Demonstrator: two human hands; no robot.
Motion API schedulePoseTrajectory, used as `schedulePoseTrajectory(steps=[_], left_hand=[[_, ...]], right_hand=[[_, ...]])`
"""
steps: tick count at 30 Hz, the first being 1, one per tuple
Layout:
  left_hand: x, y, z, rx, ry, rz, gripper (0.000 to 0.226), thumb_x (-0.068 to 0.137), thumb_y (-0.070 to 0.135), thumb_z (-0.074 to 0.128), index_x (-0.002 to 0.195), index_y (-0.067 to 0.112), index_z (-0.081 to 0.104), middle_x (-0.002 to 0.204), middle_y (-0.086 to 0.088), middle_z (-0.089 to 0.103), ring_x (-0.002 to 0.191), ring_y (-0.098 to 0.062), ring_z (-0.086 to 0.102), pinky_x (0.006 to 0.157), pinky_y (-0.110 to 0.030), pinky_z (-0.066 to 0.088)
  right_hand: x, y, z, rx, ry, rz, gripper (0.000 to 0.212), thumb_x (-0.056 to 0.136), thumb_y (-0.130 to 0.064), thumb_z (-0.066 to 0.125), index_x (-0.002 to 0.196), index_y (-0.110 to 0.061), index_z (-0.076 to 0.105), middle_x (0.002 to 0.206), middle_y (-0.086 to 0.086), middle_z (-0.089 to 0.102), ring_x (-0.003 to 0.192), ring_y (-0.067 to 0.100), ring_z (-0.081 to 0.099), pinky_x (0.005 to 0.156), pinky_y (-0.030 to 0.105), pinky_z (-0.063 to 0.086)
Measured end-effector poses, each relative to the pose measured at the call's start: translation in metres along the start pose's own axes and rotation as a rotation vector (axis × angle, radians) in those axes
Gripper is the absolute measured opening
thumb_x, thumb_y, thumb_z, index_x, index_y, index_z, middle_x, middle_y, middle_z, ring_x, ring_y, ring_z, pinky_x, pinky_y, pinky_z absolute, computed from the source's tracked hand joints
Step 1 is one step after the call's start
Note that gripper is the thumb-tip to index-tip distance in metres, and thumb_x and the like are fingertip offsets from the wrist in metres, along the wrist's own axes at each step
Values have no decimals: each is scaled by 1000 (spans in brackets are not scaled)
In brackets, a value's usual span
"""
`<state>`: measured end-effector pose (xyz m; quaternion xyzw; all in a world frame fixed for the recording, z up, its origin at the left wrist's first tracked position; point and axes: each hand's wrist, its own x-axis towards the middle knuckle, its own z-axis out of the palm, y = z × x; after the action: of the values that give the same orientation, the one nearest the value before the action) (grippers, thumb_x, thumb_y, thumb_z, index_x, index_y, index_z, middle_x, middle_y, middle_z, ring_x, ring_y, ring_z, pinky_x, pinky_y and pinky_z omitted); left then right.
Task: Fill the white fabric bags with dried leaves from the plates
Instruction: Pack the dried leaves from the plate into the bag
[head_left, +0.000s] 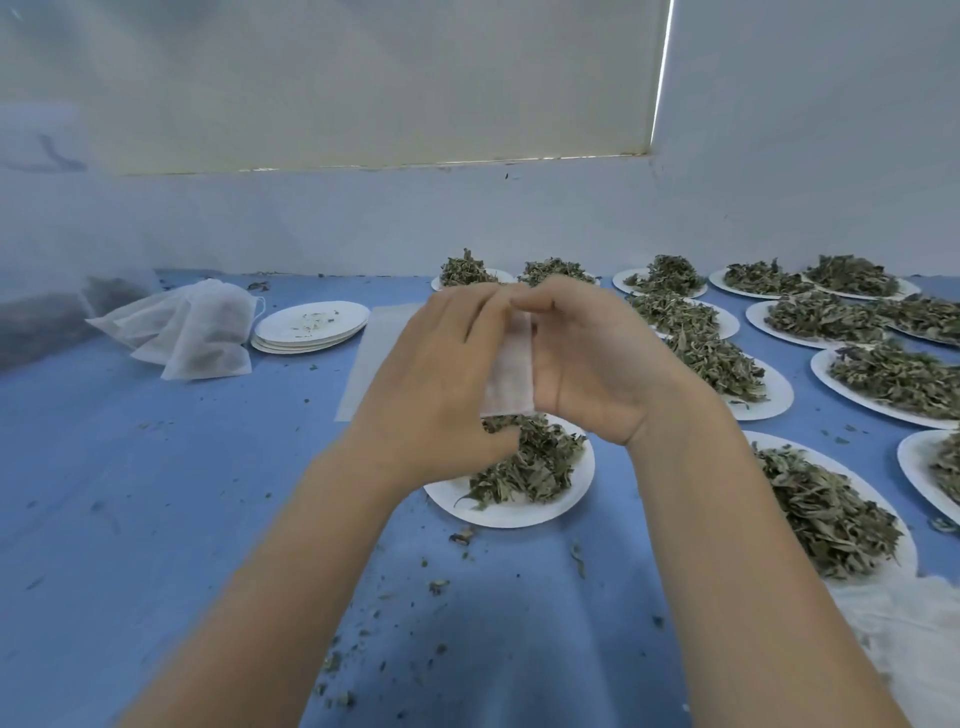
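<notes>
Both hands hold one small white fabric bag (511, 371) upright in the air, above a white plate (519, 512) with a heap of dried leaves (530, 462). My left hand (441, 384) grips the bag's left side and my right hand (587, 358) grips its right side, fingertips meeting at the bag's top edge. Most of the bag is hidden between the palms. Filled white bags (187, 327) lie in a pile at the back left.
A stack of used white plates (311, 325) sits beside the filled bags. Several plates heaped with dried leaves (826, 499) cover the right side of the blue table (156, 493). White cloth (904, 639) lies at the near right edge. Leaf crumbs are scattered about.
</notes>
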<state>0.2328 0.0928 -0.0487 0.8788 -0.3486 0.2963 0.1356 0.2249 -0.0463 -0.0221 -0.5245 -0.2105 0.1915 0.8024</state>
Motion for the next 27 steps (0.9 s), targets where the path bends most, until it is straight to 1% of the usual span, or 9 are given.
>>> schedulePoseTrajectory(steps=[3,8,10,13,16,18,21,24,27], left_hand=[[0,0,2,106,91,7,50,60,4,67,108,-6,55,103,-18,57,92,-36,53,84,-28,32],[-4,-6,-2,153,88,-68,52,59,1,73,108,-3,56,89,-15,58,71,-34,55,59,-29,34],[-10,-15,-5,166,73,-110,51,63,7,71,111,-2,56,92,-16,61,74,-37,58,58,-34,39],[-25,-33,-6,224,4,-226,50,68,21,64,114,3,55,99,-15,61,85,-36,57,64,-32,32],[-40,-47,3,216,-60,-315,50,70,20,67,118,12,53,109,-8,58,98,-31,51,68,-30,25],[-45,-53,13,180,-72,-347,50,71,18,67,119,15,53,111,-6,57,101,-29,49,70,-30,26],[-46,-59,29,151,-108,-354,50,72,21,66,119,18,52,111,-3,57,101,-27,49,75,-29,27],[-46,-63,40,133,-151,-368,52,72,29,67,120,21,49,113,0,57,100,-26,51,71,-27,25],[-47,-70,46,53,-143,-436,53,72,35,67,120,28,47,119,6,54,103,-26,52,70,-26,29]], right_hand=[[0,-1,0,-21,-61,23,50,84,-29,44,121,4,52,110,18,55,97,28,56,87,41,48],[-3,-3,-4,-251,39,23,60,81,-48,54,116,1,60,103,14,69,95,26,68,85,33,55],[-3,-1,-9,-412,144,-15,46,87,-43,56,109,-4,66,98,13,72,92,25,69,83,32,56],[-3,9,-21,-727,350,-63,19,89,-31,62,90,-16,73,81,1,74,77,11,70,71,24,57],[-1,26,-35,-832,543,-6,11,85,-31,67,86,-22,73,83,-6,72,71,6,66,70,25,56],[2,36,-43,-975,603,59,17,85,-36,65,98,-26,71,101,-8,69,78,5,59,72,24,48],[4,42,-51,-1204,549,224,46,82,-51,63,122,-28,62,120,-4,60,95,11,52,79,26,37],[8,49,-53,-1306,462,343,56,80,-56,62,129,-30,55,129,-3,55,114,16,51,85,26,37],[14,57,-54,-1368,446,366,54,83,-48,64,130,-27,52,127,2,55,112,18,51,82,26,38]])
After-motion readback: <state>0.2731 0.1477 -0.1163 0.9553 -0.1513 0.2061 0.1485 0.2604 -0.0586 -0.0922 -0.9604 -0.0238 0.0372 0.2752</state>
